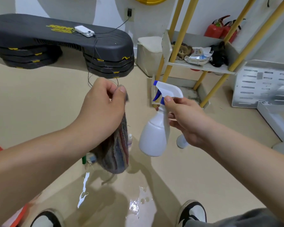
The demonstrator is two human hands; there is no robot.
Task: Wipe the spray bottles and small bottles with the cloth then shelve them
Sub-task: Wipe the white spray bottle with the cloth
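Spray bottle will end up on the shelf, the big rack with yellow legs. It stands close behind, so it looks easy to reach. Right now the white bottle is up in the air, well off the wet floor, and it leans a bit. The right hand has its fingers curled round the thin neck under the blue trigger. I think that leaves the fat belly free for wiping. The striped cloth hangs down beside the bottle and does not touch it. The left hand pinches its top edge with thumb and fingers, maybe to let it fall open. Small bottles wait on the floor behind the cloth for their turn.
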